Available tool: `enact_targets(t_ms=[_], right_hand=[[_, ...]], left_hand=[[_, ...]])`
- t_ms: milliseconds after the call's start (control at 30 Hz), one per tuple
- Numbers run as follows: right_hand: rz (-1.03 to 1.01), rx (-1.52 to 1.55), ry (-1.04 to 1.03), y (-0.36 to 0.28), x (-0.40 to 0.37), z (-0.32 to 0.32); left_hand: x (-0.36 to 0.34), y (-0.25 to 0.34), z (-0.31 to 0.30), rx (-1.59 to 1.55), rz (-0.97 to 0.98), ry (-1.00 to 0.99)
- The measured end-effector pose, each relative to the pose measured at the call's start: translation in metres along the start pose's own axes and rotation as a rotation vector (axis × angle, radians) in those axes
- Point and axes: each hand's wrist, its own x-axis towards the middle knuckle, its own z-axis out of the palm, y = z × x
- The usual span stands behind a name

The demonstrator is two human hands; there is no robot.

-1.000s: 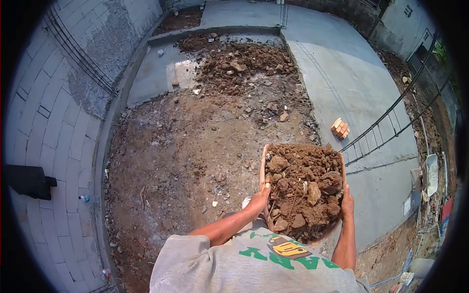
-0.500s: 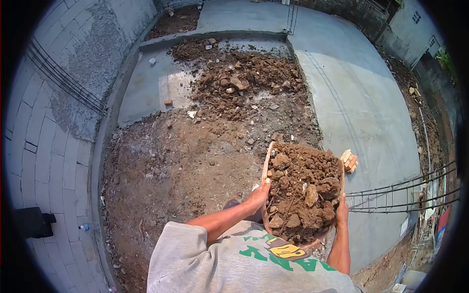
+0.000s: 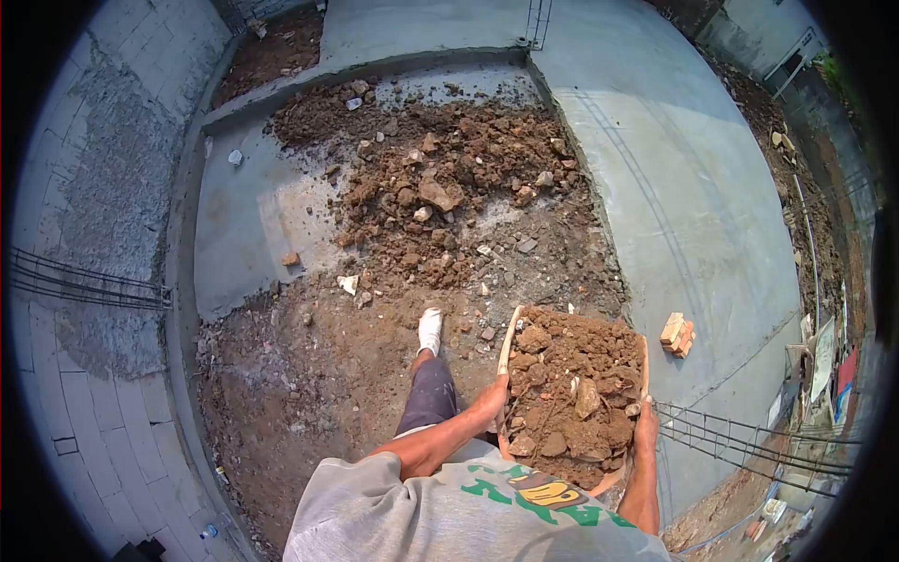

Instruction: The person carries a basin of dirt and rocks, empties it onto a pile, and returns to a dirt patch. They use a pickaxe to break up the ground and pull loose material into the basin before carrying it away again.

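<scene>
Tray (image 3: 511, 339) of soil and rubble (image 3: 554, 398), held before the body above rough ground (image 3: 281, 393), clasped at opposite sides by left hand (image 3: 491, 400) and right hand (image 3: 646, 429), apparently in mid-carry, with level support and careful footing judged necessary for the next move.

Bright daylight is falling across the scene, washing the smooth grey concrete slab (image 3: 674, 187) pale while its far end is lying in duller shade. Thin ladder-like shadows are running over the slab, and a lighter patch is showing on the ground at left. The wide lens is bowing the grey block wall (image 3: 103, 393), black vignetting is swallowing the corners, and fine detail is looking slightly soft.
</scene>
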Motion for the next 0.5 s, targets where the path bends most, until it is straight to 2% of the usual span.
enact_targets(t_ms=[67,100,167,200,233,267,300,333,367,400,433,467,500], right_hand=[[0.088,-0.177,0.055,-0.047,0.014,0.026],[0.031,-0.229,0.030,-0.097,0.017,0.041],[0.062,-0.190,-0.116,-0.213,0.045,0.077],[0.088,-0.184,-0.197,-0.264,0.055,0.092],[0.015,-0.247,-0.249,-0.320,0.070,0.113],[-0.046,-0.135,-0.318,-0.357,0.109,0.144],[-0.065,-0.206,-0.388,-0.422,0.126,0.168],[-0.078,-0.175,-0.488,-0.481,0.137,0.191],[-0.060,-0.184,-0.512,-0.518,0.161,0.224],[0.011,-0.185,-0.456,-0.536,0.166,0.256],[-0.008,-0.177,-0.602,-0.535,0.197,0.283],[0.082,-0.111,-0.568,-0.520,0.216,0.311],[0.081,-0.138,-0.637,-0.498,0.221,0.320]], left_hand=[[0.025,0.043,-0.038,-0.068,-0.029,-0.031],[0.030,0.066,-0.058,-0.020,-0.023,-0.037],[0.049,0.131,-0.113,0.081,0.042,-0.010],[-0.003,0.199,-0.143,-0.032,0.053,-0.037],[0.000,0.242,-0.173,-0.049,0.094,-0.017],[0.017,0.282,-0.202,-0.096,0.129,0.062],[0.010,0.332,-0.232,-0.117,0.215,0.113],[0.034,0.365,-0.269,-0.161,0.306,0.091],[0.056,0.393,-0.300,-0.282,0.351,0.186],[0.081,0.396,-0.322,-0.500,0.377,0.167],[0.105,0.399,-0.344,-0.728,0.407,0.143],[0.129,0.403,-0.365,-0.944,0.437,0.118],[0.127,0.386,-0.360,-0.900,0.416,0.158]])
